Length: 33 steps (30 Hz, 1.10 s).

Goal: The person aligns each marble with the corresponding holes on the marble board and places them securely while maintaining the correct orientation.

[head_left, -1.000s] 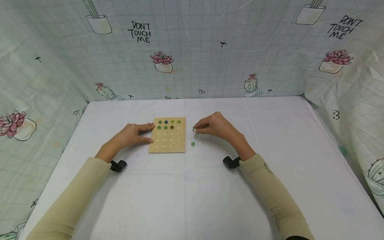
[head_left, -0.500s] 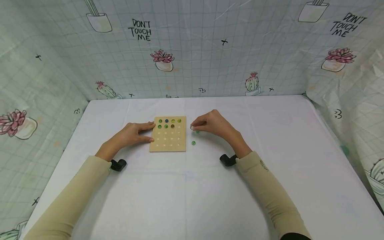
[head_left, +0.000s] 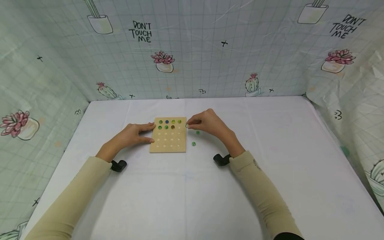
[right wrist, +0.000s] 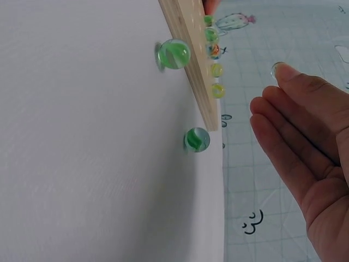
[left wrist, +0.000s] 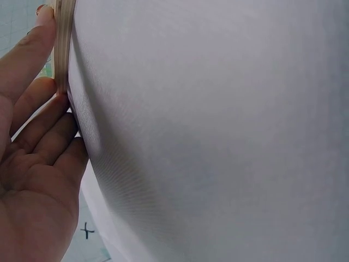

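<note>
A square wooden board [head_left: 163,149] with rows of small hollows lies on the white table. Several marbles [head_left: 166,127], green, blue, yellow and brownish, sit in its two far rows. My left hand [head_left: 127,136] rests against the board's left edge, thumb and index finger spread apart along it. At the board's far right corner, my right hand [head_left: 207,122] pinches a clear marble [right wrist: 275,71] between thumb and index finger, mostly hidden by the thumb. Two loose green-swirled marbles lie right of the board: a farther marble [right wrist: 197,140] and a nearer marble [right wrist: 174,53].
The white-covered table [head_left: 186,200] extends around the board on all sides. Behind it hangs a light curtain [head_left: 198,60] printed with potted plants and lettering, which also closes off both sides. A black wrist camera [head_left: 119,166] shows under the left wrist, another camera [head_left: 222,159] under the right.
My right hand has moved left with the pinched marble, from beside the loose marbles to the board's right edge. The farther loose marble has come into view. The left hand has kept its place.
</note>
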{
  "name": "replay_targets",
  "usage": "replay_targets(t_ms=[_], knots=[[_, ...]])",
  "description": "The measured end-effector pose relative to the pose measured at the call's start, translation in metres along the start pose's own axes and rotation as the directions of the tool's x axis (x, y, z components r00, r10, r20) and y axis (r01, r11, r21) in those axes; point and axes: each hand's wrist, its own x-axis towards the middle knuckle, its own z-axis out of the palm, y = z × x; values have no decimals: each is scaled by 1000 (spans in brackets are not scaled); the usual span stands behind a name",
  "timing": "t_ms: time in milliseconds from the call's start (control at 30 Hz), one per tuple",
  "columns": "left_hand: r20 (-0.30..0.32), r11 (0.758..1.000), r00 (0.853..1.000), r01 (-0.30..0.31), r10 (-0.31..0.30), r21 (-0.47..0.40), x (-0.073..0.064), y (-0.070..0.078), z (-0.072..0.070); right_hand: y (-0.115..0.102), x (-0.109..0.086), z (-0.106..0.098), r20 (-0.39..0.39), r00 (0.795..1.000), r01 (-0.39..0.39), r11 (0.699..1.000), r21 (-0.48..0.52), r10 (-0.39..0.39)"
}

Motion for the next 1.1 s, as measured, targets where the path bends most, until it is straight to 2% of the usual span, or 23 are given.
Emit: replay_targets(t_ms=[467,667,1100], knots=[[-6,1000,1000,-8,8,7,2,-1,2,1,18,7,42,994,-99,995,-2,98],[-7,1000,1000,-12,12,-4,2,-1,2,2,25,13,56,992,-116,993,-24,117],[-2,1000,1000,-1,1,-8,1,-1,0,-1,33,21,79,976,-201,979,-22,203]])
